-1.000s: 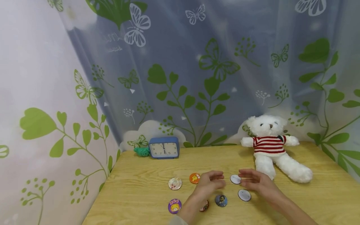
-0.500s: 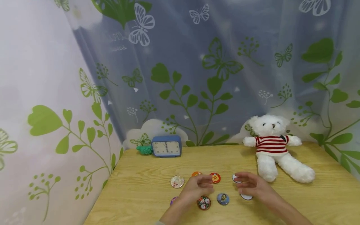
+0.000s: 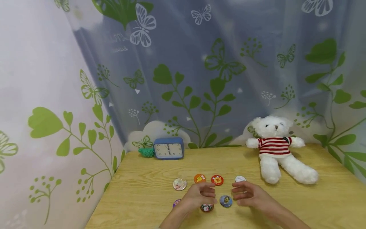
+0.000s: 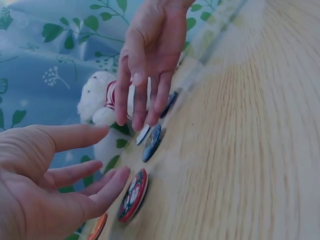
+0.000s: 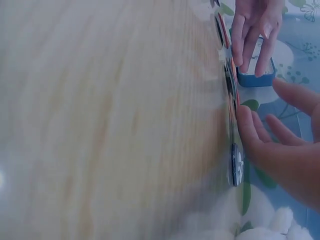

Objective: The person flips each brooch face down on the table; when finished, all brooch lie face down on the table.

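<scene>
Round pin badges lie in two rows on the wooden table. My left hand (image 3: 197,197), fingers loosely bent and holding nothing, hovers over the left part, partly covering a dark patterned badge (image 3: 207,208) and a purple badge (image 3: 176,202). Opposite it, my right hand (image 3: 253,196) hovers with bent fingers and nothing in its grasp, covering most of one white-backed badge. Between the hands lies a blue portrait badge (image 3: 226,201). Behind them are a glittery pale badge (image 3: 179,184), an orange badge (image 3: 199,178), a red badge (image 3: 217,180) and a white-backed badge (image 3: 240,178).
A white teddy bear (image 3: 275,148) in a striped shirt sits at the back right of the table (image 3: 137,190). At the back left stand a blue clock (image 3: 169,149) and a small green object (image 3: 146,152). A patterned curtain (image 3: 183,79) hangs behind.
Both hands have shifted left and a little nearer to me. The orange and red badges have come into view, while the right hand now covers the nearer white-backed badge.
</scene>
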Tool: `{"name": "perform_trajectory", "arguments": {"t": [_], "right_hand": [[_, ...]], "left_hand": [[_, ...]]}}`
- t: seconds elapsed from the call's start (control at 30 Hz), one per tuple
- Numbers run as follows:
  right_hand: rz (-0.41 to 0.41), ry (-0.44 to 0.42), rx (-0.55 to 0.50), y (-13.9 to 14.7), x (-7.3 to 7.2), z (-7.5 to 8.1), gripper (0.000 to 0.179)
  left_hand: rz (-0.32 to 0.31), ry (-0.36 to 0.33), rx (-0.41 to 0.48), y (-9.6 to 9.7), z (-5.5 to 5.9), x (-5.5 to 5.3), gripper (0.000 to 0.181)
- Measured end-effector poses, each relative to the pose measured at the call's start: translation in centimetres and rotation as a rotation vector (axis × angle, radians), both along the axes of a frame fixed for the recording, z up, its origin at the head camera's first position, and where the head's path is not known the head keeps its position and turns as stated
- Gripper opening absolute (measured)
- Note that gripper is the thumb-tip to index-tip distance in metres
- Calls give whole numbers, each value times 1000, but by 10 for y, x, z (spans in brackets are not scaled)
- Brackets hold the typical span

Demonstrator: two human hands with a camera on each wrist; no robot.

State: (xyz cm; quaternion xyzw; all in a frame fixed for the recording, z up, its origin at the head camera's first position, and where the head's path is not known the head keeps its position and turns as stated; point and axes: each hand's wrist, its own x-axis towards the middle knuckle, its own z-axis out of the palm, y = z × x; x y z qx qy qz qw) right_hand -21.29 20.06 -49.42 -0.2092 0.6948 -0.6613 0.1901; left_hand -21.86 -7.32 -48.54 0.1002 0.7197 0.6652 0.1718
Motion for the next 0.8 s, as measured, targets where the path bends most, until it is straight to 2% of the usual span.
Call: {"name": "perform_trajectory", "arguments": {"t": [0.23,0.47,0.8], "right_hand": [[-4,-1,27,-2,4,0,61],[-48,-28,70,-5,7,2,60],[-73,-62,84,-6,8,2,56]], "left_hand": [[-11,-14,-30,5,1,2,52],[-36,-12,-92,11,3,1,47],[-14,7,-167,22,4,3,40]]}}
